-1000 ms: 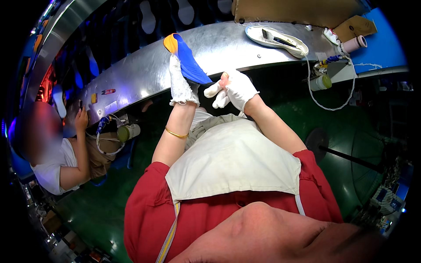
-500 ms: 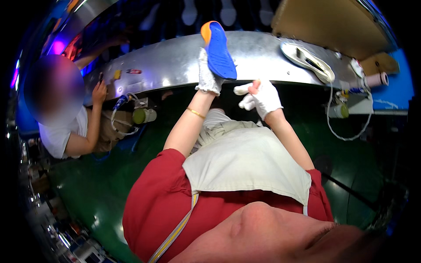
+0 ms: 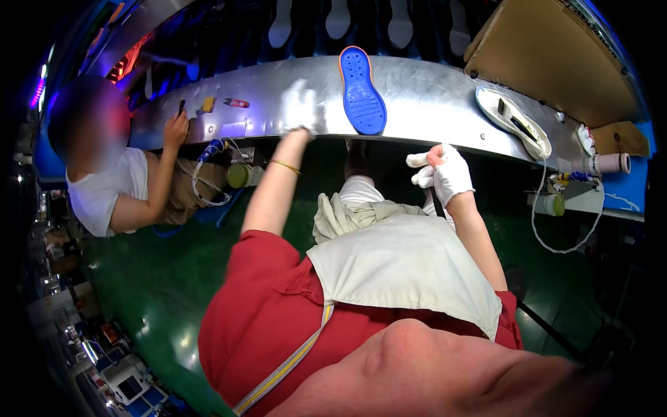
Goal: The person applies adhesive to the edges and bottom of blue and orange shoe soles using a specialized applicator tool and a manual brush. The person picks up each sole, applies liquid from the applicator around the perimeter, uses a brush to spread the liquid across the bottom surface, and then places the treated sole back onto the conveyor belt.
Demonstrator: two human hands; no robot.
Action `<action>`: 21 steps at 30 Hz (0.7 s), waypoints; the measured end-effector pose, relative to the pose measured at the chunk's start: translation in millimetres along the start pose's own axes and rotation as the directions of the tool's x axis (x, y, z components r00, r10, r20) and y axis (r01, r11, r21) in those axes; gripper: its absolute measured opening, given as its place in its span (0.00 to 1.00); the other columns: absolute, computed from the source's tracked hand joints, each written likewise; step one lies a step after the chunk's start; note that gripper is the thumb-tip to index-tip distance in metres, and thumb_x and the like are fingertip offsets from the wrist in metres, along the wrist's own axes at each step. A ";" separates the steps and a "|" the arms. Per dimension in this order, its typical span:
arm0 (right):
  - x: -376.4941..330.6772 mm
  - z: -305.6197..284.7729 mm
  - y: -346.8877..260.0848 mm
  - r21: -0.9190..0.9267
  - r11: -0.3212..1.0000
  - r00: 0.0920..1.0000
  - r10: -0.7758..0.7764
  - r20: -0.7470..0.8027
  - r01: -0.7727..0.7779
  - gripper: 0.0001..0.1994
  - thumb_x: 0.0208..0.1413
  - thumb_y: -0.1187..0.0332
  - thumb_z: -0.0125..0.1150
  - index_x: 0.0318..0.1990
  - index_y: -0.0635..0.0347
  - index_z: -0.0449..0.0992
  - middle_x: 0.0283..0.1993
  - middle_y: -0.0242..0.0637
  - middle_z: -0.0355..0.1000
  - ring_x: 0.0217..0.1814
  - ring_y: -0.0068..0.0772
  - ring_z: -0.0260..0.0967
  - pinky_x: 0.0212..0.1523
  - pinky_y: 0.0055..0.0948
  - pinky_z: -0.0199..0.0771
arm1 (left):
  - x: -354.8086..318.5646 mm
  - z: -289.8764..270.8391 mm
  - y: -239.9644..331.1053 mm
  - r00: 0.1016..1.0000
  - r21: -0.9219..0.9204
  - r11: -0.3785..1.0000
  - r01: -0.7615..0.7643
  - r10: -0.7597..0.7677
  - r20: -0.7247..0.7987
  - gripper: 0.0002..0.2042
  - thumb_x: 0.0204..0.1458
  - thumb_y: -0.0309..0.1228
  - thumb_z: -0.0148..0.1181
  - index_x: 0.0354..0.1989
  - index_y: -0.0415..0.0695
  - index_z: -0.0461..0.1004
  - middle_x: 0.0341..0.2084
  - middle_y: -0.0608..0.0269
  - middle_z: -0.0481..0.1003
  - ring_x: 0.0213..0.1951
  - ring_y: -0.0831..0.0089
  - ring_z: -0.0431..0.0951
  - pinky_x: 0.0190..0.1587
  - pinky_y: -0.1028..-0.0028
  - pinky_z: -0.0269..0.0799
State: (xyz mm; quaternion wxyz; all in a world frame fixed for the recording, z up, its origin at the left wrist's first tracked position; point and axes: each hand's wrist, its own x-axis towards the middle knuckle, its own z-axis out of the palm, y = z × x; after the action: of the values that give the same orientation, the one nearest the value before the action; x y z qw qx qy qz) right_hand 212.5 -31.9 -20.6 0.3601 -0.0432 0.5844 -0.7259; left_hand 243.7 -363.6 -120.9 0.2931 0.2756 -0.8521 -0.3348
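A blue shoe insole (image 3: 364, 97) with an orange rim lies lengthwise on the metal bench (image 3: 410, 97), reaching close to its front edge. Left of it, my left hand (image 3: 299, 108) in a white glove is over the bench, apart from the insole. Motion blurs this hand, but its fingers look stretched out and I see nothing in them. My right hand (image 3: 448, 172), gloved in white with the thumb tip bare, is in front of the bench edge. Its fingers are closed together, and a dark narrow piece (image 3: 438, 203) shows beneath it; its kind is hidden.
A white shoe sole (image 3: 514, 121) lies on the bench to the right, near a large cardboard box (image 3: 556, 62). Pale sole shapes (image 3: 338, 19) stand on the dark rack behind. At the left, a co-worker (image 3: 125, 187) sits near red-handled snips (image 3: 237, 103) and a yellow block (image 3: 208, 104).
My left hand has let go of the blue insole and moved left. The insole now rests on the bench. My right hand's thumb and fingers have drawn closer together.
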 end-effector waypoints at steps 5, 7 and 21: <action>8.8 -7.8 6.0 0.000 0.990 0.984 0.139 -0.107 -0.140 0.06 0.56 0.68 0.52 0.32 0.60 0.63 0.36 0.52 0.74 0.20 0.31 0.70 0.24 0.26 0.72 | 82.7 -111.7 -118.2 0.975 0.620 0.782 0.060 0.087 -0.203 0.18 0.47 0.35 0.50 0.44 0.38 0.72 0.42 0.46 0.72 0.45 0.53 0.73 0.51 0.61 0.66; 10.9 -13.5 11.6 -0.032 0.989 0.979 0.136 -0.149 -0.143 0.06 0.56 0.68 0.52 0.32 0.60 0.64 0.35 0.51 0.74 0.20 0.31 0.69 0.24 0.26 0.72 | 98.8 -142.5 -112.7 0.955 0.658 0.694 0.292 -0.178 -0.236 0.18 0.47 0.33 0.50 0.47 0.41 0.70 0.46 0.46 0.70 0.49 0.54 0.71 0.52 0.62 0.66; 52.9 10.8 31.5 -0.550 0.817 0.983 0.177 -0.048 -0.174 0.15 0.52 0.70 0.58 0.44 0.67 0.65 0.34 0.39 0.73 0.28 0.25 0.72 0.30 0.23 0.72 | 146.1 -160.3 -282.6 0.508 0.353 0.460 0.815 -0.860 -0.052 0.20 0.48 0.34 0.52 0.50 0.40 0.66 0.42 0.50 0.73 0.41 0.60 0.76 0.44 0.67 0.70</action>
State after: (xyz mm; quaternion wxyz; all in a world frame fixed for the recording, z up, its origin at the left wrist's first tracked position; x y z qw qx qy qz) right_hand 193.6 -72.8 -64.0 0.3991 -0.0928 0.7693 -0.4902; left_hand 331.8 -702.8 -185.0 -0.0187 0.6806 -0.6663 -0.3040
